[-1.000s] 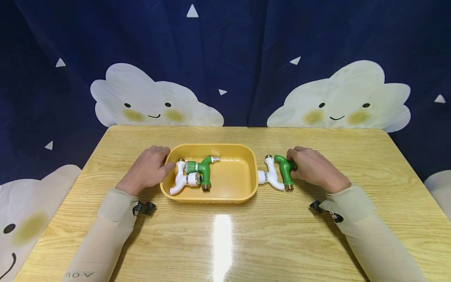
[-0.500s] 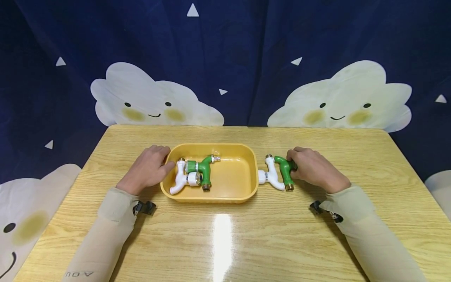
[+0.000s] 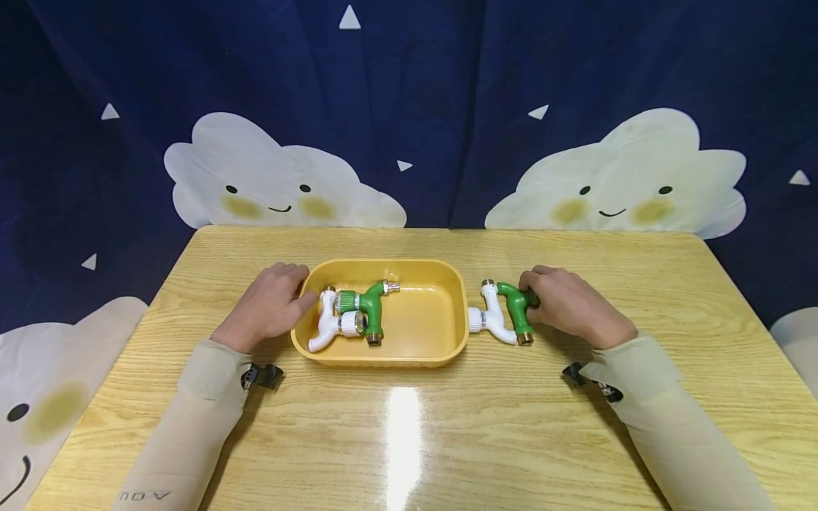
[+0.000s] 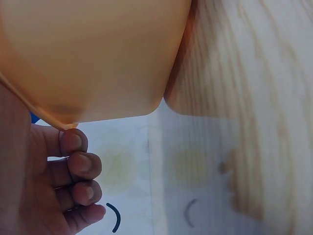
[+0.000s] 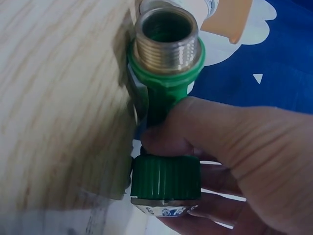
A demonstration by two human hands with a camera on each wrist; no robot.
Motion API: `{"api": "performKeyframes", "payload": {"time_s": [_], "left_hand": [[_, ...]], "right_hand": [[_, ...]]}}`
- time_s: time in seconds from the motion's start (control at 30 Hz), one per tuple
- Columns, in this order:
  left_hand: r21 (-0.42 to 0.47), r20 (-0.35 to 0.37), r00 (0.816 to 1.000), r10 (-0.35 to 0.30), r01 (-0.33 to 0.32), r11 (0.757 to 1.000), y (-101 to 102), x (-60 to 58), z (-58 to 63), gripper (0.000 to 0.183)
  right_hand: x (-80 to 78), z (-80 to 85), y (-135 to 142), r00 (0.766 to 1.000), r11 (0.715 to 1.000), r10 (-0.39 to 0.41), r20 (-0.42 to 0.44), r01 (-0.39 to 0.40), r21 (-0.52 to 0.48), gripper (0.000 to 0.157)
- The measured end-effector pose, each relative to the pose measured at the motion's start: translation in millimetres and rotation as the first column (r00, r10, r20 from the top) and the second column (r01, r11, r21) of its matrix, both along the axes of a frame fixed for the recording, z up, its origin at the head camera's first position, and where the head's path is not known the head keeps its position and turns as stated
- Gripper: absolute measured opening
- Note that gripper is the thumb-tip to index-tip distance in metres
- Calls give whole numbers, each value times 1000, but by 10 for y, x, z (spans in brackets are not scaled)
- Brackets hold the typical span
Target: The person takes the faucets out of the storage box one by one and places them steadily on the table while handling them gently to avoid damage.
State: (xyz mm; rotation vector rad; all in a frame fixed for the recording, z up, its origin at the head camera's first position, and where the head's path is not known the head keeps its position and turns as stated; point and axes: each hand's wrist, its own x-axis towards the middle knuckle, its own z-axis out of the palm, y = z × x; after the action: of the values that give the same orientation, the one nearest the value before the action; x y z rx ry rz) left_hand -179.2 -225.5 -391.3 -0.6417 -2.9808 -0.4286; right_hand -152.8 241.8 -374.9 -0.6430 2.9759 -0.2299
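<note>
At the left end of a yellow plastic basin (image 3: 424, 326), my left hand (image 3: 263, 306) grips the rim, thumb over the edge. The left wrist view shows curled fingertips (image 4: 83, 165) beside the basin's outer wall (image 4: 102, 63). Inside the basin lie a white faucet (image 3: 327, 326) and a green faucet (image 3: 371, 306), side by side. On the table to the right, my right hand (image 3: 571, 301) pinches another green faucet (image 3: 516, 311) near its ribbed handle (image 5: 166, 177); its threaded end (image 5: 166, 54) faces the right wrist camera. Another white faucet (image 3: 493, 316) lies between this faucet and the basin.
The wooden table (image 3: 307, 440) spreads out around the basin and has a bright light reflection at the front. A dark blue curtain (image 3: 441, 106) with smiling clouds hangs behind its far edge.
</note>
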Motion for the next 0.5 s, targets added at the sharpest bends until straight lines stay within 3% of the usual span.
{"api": "performKeyframes", "payload": {"time_s": [0.5], "left_hand": [[19,-13,1000,-19,19,1000,-11,7,3,24]], "right_hand": [[7,60,11,999,1000,-13,30,13,-1,27]]}}
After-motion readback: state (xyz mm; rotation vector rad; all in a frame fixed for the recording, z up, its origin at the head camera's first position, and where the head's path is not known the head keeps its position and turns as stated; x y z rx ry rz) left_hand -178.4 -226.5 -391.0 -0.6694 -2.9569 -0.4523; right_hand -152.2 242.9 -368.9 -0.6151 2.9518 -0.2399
